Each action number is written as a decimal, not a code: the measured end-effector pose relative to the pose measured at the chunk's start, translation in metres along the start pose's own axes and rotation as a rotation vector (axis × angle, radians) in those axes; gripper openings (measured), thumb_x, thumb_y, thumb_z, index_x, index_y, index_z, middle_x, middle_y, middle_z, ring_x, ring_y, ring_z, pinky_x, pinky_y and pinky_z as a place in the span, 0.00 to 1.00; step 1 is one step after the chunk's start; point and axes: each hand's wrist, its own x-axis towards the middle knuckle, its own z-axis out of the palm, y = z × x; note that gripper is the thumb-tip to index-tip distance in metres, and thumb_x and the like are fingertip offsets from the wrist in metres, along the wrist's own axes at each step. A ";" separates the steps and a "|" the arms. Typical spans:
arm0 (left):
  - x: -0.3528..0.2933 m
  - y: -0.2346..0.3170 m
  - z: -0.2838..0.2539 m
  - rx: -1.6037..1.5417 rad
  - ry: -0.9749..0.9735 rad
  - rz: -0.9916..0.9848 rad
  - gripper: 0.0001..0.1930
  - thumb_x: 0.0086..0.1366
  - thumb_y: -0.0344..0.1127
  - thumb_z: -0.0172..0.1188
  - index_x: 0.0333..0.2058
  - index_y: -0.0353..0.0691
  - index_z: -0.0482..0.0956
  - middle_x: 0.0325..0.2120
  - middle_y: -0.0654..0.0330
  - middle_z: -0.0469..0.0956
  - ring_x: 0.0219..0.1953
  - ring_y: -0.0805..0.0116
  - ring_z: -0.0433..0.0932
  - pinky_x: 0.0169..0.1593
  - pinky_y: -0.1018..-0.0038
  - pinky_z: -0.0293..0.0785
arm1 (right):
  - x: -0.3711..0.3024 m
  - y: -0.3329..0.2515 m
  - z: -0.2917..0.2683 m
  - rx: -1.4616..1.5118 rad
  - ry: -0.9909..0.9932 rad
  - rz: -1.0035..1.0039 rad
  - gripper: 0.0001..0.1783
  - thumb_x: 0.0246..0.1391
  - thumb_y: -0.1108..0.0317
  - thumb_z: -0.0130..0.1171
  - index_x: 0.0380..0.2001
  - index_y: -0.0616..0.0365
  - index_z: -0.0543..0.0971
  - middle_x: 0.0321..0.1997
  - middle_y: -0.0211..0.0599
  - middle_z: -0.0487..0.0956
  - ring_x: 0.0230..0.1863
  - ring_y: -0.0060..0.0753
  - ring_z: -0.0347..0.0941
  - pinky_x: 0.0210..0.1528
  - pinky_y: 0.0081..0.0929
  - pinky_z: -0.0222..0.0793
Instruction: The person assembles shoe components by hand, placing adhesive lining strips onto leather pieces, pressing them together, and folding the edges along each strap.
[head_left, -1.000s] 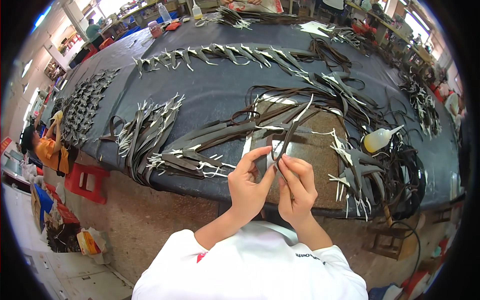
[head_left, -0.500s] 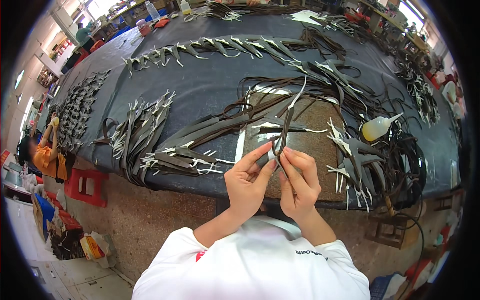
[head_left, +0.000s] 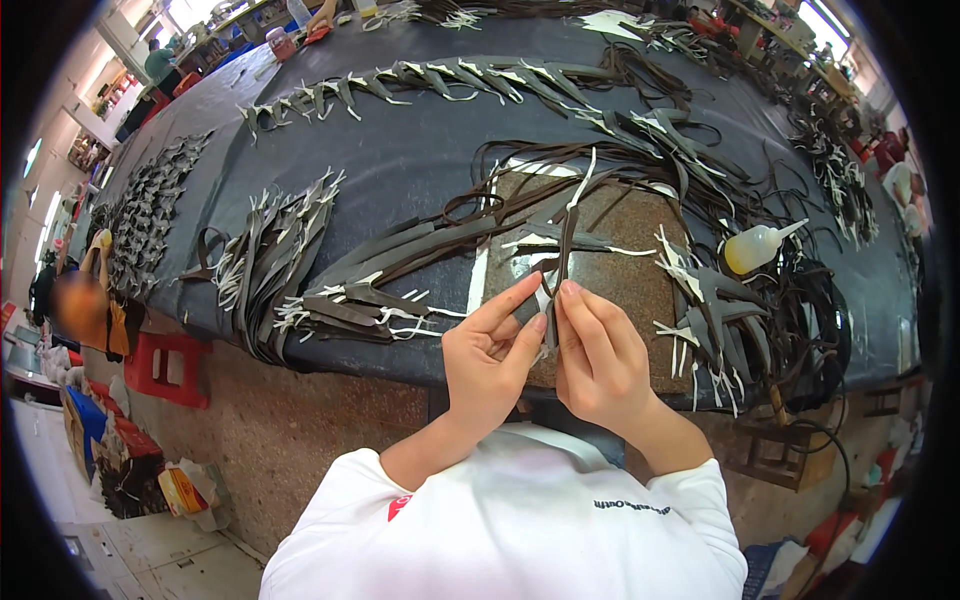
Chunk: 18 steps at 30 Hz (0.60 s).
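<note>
A dark grey-brown strap (head_left: pixel 567 235) with a white end is held up in front of me, over the near edge of the table. My left hand (head_left: pixel 490 355) is closed, pinching a folded part of it between thumb and fingertips. Close beside it, my right hand (head_left: pixel 605 350) is closed on the same strap, with the thumb mostly hidden behind the fingers. Beneath the hands lies a brown speckled board (head_left: pixel 630 270), with another strap with white ends (head_left: pixel 565 245) across it.
Bundles of straps with white ends (head_left: pixel 280 250) lie to the left, more (head_left: pixel 715 300) to the right. A squeeze bottle (head_left: pixel 755 247) with yellow liquid rests on the right-hand straps. A strap row (head_left: pixel 430 80) stretches across the black-covered table (head_left: pixel 390 150). A co-worker (head_left: pixel 85 305) is at far left, by a red stool (head_left: pixel 168 370).
My right hand has turned slightly, its fingers now straighter along the strap. At the far edge, another person's hand has come in by a red item. The view has shifted a little.
</note>
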 end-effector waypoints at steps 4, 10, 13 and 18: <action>0.002 0.004 -0.004 0.009 -0.015 -0.022 0.20 0.63 0.21 0.57 0.54 0.31 0.74 0.16 0.77 0.60 0.18 0.90 0.54 0.21 0.85 0.48 | 0.000 0.002 0.001 -0.026 -0.044 -0.041 0.17 0.34 0.78 0.57 0.30 0.83 0.77 0.45 0.61 0.74 0.44 0.52 0.75 0.44 0.38 0.77; 0.009 0.002 -0.008 -0.096 0.017 -0.133 0.19 0.63 0.22 0.57 0.53 0.28 0.74 0.16 0.76 0.67 0.18 0.90 0.56 0.21 0.86 0.50 | -0.001 -0.002 0.001 -0.148 -0.212 -0.122 0.19 0.36 0.77 0.56 0.32 0.85 0.75 0.46 0.64 0.73 0.46 0.54 0.74 0.50 0.40 0.75; 0.014 0.002 -0.011 -0.030 0.012 -0.207 0.19 0.62 0.22 0.57 0.53 0.28 0.74 0.16 0.75 0.68 0.19 0.89 0.58 0.22 0.87 0.54 | -0.004 -0.006 0.005 -0.216 -0.308 -0.139 0.21 0.37 0.75 0.56 0.35 0.85 0.75 0.48 0.65 0.72 0.48 0.56 0.72 0.54 0.40 0.73; 0.019 -0.002 -0.017 -0.079 -0.007 -0.266 0.21 0.60 0.20 0.58 0.53 0.27 0.73 0.18 0.75 0.67 0.22 0.89 0.66 0.35 0.88 0.73 | -0.010 -0.015 0.017 -0.270 -0.369 -0.099 0.24 0.38 0.73 0.56 0.38 0.85 0.74 0.50 0.65 0.71 0.51 0.60 0.70 0.58 0.43 0.69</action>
